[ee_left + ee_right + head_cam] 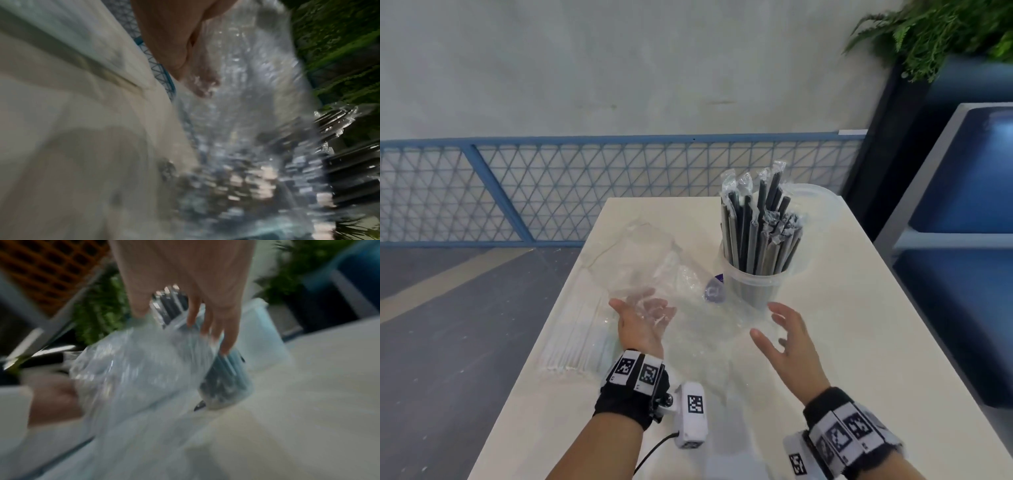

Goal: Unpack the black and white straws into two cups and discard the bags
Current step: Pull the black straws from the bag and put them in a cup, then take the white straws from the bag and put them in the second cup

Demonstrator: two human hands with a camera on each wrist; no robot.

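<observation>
- One white desk point(842, 308) carries everything.
- Two clear cups stand at its far right: one cup point(756, 284) holds a bundle of wrapped black straws point(756, 226), too many to count; a second cup point(822, 205) just behind it looks to hold none.
- One crumpled clear bag point(654, 267) lies in the middle of the desk, its near end draped over the left hand point(643, 322), palm up, fingers relaxed.
- The right hand point(787, 339) hovers beside the bag, fingers spread, gripping nothing.
- One unopened pack of white straws point(578, 335) lies along the desk's left edge.
</observation>
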